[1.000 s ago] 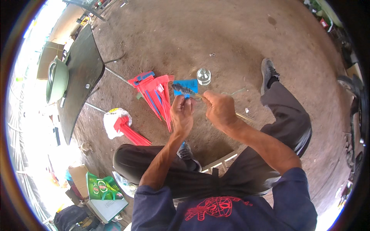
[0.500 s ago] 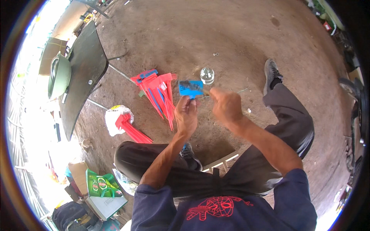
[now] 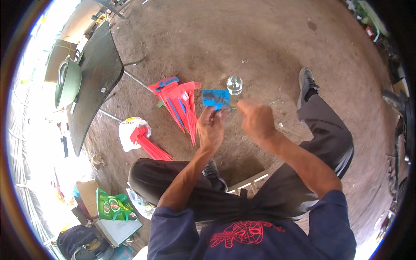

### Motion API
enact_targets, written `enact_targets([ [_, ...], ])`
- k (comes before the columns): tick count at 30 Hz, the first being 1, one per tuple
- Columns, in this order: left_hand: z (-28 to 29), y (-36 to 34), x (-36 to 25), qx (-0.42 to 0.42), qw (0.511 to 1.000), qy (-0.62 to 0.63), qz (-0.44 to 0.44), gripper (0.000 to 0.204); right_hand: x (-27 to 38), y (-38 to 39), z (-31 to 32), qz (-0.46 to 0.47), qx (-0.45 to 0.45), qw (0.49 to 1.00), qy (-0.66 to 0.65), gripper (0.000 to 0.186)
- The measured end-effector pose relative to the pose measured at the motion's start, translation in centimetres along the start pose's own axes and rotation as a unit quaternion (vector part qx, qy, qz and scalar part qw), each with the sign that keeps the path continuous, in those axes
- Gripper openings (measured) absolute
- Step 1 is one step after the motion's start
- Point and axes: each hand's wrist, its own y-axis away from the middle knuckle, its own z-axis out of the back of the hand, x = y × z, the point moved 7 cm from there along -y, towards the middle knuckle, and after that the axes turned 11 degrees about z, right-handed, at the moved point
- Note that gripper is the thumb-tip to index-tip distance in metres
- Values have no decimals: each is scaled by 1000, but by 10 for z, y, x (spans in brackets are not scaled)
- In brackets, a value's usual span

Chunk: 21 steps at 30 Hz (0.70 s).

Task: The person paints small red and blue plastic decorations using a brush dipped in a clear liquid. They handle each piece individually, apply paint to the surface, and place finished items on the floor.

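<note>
My left hand pinches the stem of a blue plastic label tag and holds its flat face up. Dark marks show on that face. My right hand is closed around the handle of a small brush, its dark bristles blurred against the tag. Just beyond the tag, a clear rounded glass bottle stands on the ground. To the left lies a fanned pile of red label tags, with a few blue parts among them.
More red tags lie partly on a white plastic bag. At the left stands a dark table bearing a green basin. A green bag and a dark backpack sit at lower left. My shoe rests at right.
The brush has shifted across the blue tag with a small move of my right hand, uncovering the tag's upper part. My left hand keeps its hold on the stem.
</note>
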Motion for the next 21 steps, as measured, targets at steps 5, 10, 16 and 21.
enact_targets([
  [5, 1, 1, 1, -1, 999, -21, -26, 17, 3, -6, 3, 17, 7, 1000, 17, 5],
  [10, 1, 0, -2, -8, 999, -24, -38, 11, 4, 0, 1, -1, 2, 1000, -2, 7],
  [16, 7, -9, -3, 6, 996, 87, 8, 12, -4, 9, 0, -24, -8, 1000, 2, 6],
  [21, 20, -16, -13, 30, 984, 176, -5, 11, -18, 11, 4, -67, -27, 997, 18, 3],
])
